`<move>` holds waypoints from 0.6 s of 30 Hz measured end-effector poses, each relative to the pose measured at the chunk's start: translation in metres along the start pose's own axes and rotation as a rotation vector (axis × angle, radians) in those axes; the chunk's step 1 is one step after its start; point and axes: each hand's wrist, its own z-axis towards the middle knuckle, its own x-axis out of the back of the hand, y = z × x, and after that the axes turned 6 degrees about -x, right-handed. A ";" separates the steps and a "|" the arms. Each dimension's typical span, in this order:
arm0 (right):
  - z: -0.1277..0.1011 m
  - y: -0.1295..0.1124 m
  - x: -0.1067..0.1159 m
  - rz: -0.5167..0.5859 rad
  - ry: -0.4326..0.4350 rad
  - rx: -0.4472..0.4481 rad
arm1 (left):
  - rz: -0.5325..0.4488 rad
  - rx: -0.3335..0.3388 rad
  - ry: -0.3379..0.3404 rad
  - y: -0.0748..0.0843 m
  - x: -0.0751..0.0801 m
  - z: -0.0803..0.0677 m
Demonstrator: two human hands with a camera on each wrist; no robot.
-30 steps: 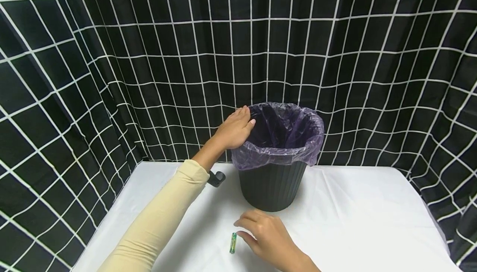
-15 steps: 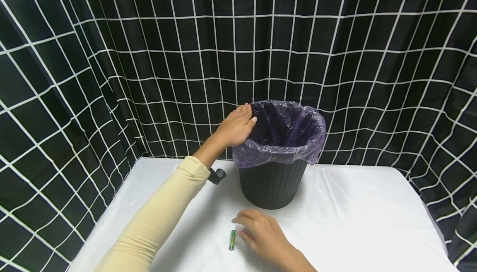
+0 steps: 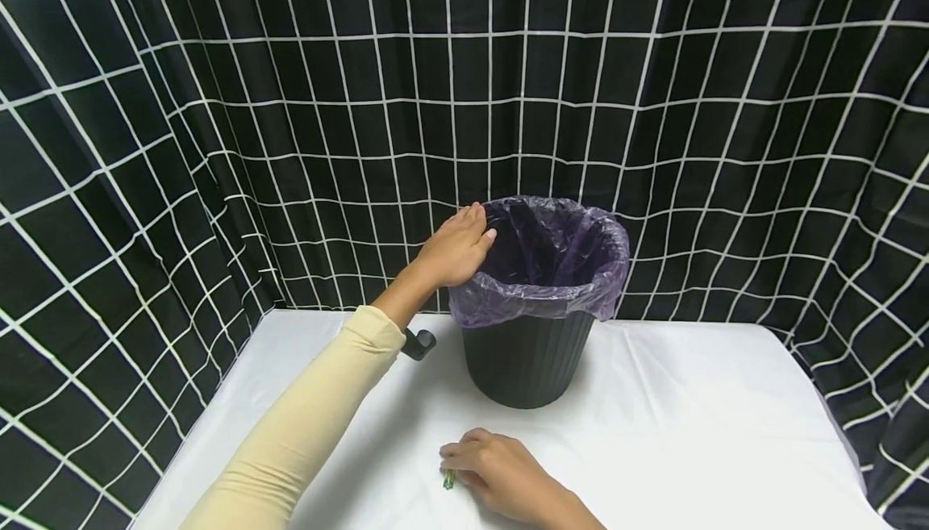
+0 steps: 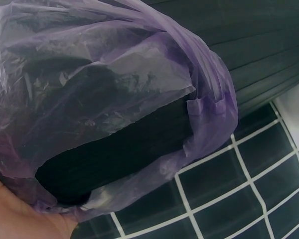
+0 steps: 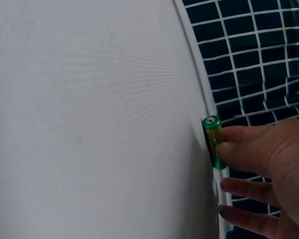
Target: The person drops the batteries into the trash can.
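A dark ribbed bin stands on the table with a purple plastic bag folded over its rim. My left hand rests on the bin's left rim, fingers extended over the bag. In the left wrist view, the edge of that hand shows beside the bag's loose fold. Low in the head view, my right hand pinches a small green battery, partly hidden by the fingers. The right wrist view shows the thumb and a finger on the battery, the other fingers spread apart.
A small black curved object lies left of the bin, partly behind the left forearm. White cloth covers the table. A black curtain with a white grid hangs behind and at both sides.
My right hand has shifted slightly left and closed over the battery, which lay beside its fingertips before. The left hand has stayed on the bin's rim.
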 end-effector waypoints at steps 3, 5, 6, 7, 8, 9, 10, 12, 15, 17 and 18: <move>-0.001 -0.002 -0.001 -0.005 -0.003 -0.028 | -0.006 -0.001 0.002 0.000 0.000 0.000; -0.002 -0.002 0.000 -0.007 -0.006 -0.056 | -0.007 -0.006 0.002 0.001 0.000 0.001; -0.002 -0.002 0.000 -0.007 -0.007 -0.066 | -0.009 -0.006 0.001 0.001 0.000 0.001; -0.002 -0.002 0.000 -0.006 -0.010 -0.078 | -0.007 -0.008 0.000 0.001 0.000 0.001; -0.002 -0.002 0.001 -0.004 -0.016 -0.091 | -0.006 -0.010 -0.001 0.002 0.000 0.001; -0.002 -0.002 0.001 0.003 -0.024 -0.105 | -0.007 -0.009 -0.002 0.002 0.000 0.001; -0.002 -0.001 0.002 0.009 -0.031 -0.116 | -0.005 -0.008 -0.003 0.002 0.000 0.001; -0.003 -0.001 0.002 0.016 -0.046 -0.138 | -0.002 -0.006 -0.006 0.002 0.000 0.000; -0.003 -0.001 0.003 0.024 -0.064 -0.166 | -0.003 -0.001 -0.008 0.002 0.001 -0.001; -0.003 -0.002 0.004 0.019 -0.066 -0.176 | -0.004 0.000 -0.009 0.003 0.001 -0.001; -0.003 -0.002 0.004 0.017 -0.068 -0.181 | -0.006 0.000 -0.009 0.003 0.001 -0.001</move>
